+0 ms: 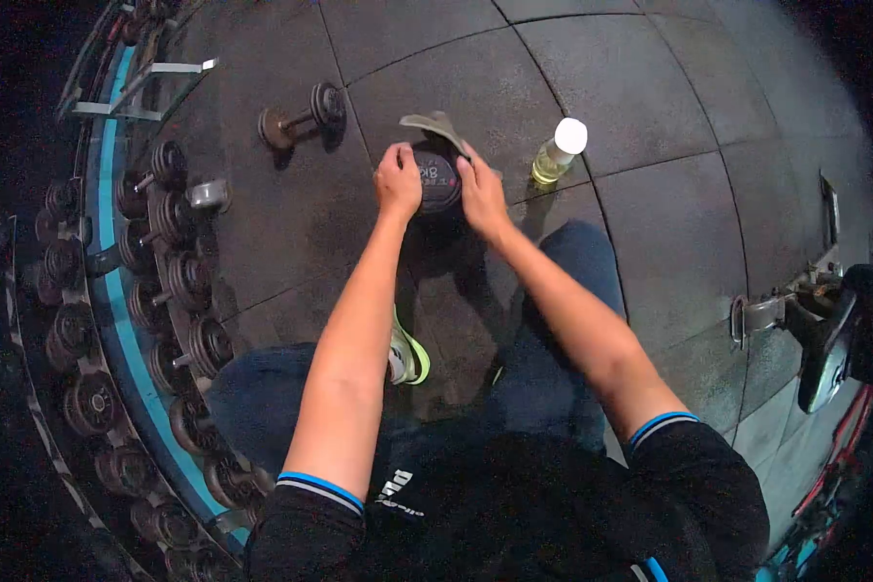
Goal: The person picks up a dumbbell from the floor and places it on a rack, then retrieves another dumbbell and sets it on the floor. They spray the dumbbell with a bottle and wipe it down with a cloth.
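Between my hands is a dark round weight (438,182) with "8K" lettering on its face; its full shape is hidden. My left hand (399,181) is closed at its left side, fingers curled against it. My right hand (483,192) is closed on a grey-olive cloth (438,126) at the right side, thumb along the weight's edge. The cloth bends up over the weight's far rim. To the right, a clear bottle (549,163) with yellowish liquid and a white cap stands on the floor.
A dumbbell (303,118) lies on the dark tiled floor (660,223), ahead to the left. A long rack (116,281) with several dumbbells runs along the left. Gym equipment (805,325) with metal parts stands at the right. My shoe (409,351) is below my hands.
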### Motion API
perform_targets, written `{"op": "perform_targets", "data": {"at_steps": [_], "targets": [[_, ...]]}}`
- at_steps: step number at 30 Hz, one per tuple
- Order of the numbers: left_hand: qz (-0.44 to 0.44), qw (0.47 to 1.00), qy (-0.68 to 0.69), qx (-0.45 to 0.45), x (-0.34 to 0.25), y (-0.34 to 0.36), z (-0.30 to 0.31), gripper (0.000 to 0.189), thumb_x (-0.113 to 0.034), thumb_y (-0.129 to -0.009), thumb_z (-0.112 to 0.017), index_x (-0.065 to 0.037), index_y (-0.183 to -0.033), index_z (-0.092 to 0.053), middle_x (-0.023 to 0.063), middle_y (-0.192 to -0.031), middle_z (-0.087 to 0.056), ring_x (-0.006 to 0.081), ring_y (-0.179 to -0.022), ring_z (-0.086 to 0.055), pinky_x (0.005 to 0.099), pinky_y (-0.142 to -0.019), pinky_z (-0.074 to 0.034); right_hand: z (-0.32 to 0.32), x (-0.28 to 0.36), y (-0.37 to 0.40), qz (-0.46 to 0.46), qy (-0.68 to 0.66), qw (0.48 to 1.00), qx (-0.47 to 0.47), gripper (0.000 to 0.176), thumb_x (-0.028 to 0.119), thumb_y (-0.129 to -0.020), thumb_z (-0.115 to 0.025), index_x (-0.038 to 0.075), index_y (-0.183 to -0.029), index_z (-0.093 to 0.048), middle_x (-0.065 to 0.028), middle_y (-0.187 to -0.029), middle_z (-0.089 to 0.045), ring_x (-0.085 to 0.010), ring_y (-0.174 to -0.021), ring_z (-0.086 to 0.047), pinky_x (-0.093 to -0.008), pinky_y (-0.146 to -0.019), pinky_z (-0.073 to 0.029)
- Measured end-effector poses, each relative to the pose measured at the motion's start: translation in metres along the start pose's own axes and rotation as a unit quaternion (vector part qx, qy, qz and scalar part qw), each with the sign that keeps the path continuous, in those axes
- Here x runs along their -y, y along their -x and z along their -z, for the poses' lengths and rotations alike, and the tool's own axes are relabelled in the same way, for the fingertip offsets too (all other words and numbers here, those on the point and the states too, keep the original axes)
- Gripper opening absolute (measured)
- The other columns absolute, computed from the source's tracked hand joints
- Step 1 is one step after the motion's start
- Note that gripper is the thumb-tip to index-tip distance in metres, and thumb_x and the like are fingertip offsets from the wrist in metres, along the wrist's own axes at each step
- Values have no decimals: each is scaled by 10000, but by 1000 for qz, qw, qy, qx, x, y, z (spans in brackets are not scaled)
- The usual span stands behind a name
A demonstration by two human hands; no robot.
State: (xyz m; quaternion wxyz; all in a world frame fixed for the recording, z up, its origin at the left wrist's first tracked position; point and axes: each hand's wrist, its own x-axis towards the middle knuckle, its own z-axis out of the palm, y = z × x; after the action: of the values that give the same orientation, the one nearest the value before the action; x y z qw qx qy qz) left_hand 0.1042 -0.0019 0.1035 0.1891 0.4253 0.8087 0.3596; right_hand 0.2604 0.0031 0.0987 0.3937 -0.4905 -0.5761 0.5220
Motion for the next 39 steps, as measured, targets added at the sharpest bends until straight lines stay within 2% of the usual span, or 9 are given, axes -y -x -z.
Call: {"op": "perform_targets", "data": {"at_steps": [6, 9, 16, 20, 25, 28, 33, 36, 39], "targets": [[-12, 999, 8, -32, -2, 5, -3, 373, -345, -1017, -474, -32, -1071, -670, 249, -1030, -695, 467, -999, -640, 512, -850, -494, -10, -40, 7, 105, 107, 986, -67, 477, 196, -1034, -474, 14, -1473, -440, -247, -1346, -587, -279, -848, -671, -381, -846, -516], [-7, 999, -3, -35, 0, -3, -4, 372, -347, -1017, -472, -37, -1071, -672, 251, -1021, -695, 468, -994, -639, 520, -847, -492, -2, -6, -30, -40, 12, 997, 58, 478, 209, -1030, -490, 3, -1460, -450, -231, -1226, -648, -270, -840, -651, -368, -843, -501], [-10, 999, -8, -42, -1, 14, -1, 355, -335, -1017, -480, -41, -1086, -666, 248, -1029, -691, 461, -989, -639, 517, -852, -491, -18, -31, 42, 58, 67, 991, -100, 498, 196, -1031, -491, 14, -1487, -411, -246, -1219, -644, -328, -1104, -634, -385, -961, -456], [-10, 996, 27, -81, 13, 15, -11, 363, -334, -1025, -470, -33, -1101, -658, 263, -1027, -685, 466, -984, -637, 516, -852, -487, -6, -6, 0, -4, 3, 1000, 7, 484, 265, -1049, -444, -13, -1444, -456, -229, -1367, -585, -333, -1283, -541, -356, -1087, -370], [58, 979, 55, -188, 5, 21, -30, 388, -345, -1032, -465, -1, -1059, -642, 230, -1004, -689, 416, -975, -639, 477, -871, -478, -9, -29, -52, 87, 110, 990, 6, 394, 322, -1013, -495, -24, -1155, -617, -296, -1036, -660, -493, -971, -608, -477, -820, -480], [170, 956, 205, -122, 9, 20, -35, 356, -332, -1027, -470, -1, -1061, -597, 250, -1029, -646, 430, -1065, -596, 496, -897, -459, -3, -20, -71, 69, 135, 988, 24, 376, 328, -999, -516, -27, -1055, -627, -293, -949, -663, -504, -924, -609, -476, -783, -485], [150, 877, 428, 157, 57, -3, -25, 444, -395, -1025, -460, 21, -1073, -608, 111, -1092, -635, 208, -1041, -566, 395, -926, -436, 1, -9, -61, -23, 117, 990, -74, 500, 463, -956, -581, -25, -929, -686, -235, -858, -681, -299, -756, -641, -413, -764, -489], [195, 857, 461, 124, 102, 6, -59, 601, -487, -1007, -464, 35, -1292, -549, 161, -1314, -569, 226, -1220, -509, 373, -1090, -342, -7, -32, -28, -102, 112, 977, -148, 646, 519, -981, -480, -93, -968, -685, -345, -984, -667, -515, -980, -628, -524, -863, -451], [239, 747, 595, 175, 66, 22, -30, 518, -422, -1015, -462, 5, -1279, -591, 134, -1328, -624, 266, -1223, -577, 409, -1117, -383, -14, -45, -27, -115, 101, 968, -200, 652, 500, -990, -480, -122, -948, -672, -354, -965, -661, -495, -957, -636, -519, -848, -449]]}}
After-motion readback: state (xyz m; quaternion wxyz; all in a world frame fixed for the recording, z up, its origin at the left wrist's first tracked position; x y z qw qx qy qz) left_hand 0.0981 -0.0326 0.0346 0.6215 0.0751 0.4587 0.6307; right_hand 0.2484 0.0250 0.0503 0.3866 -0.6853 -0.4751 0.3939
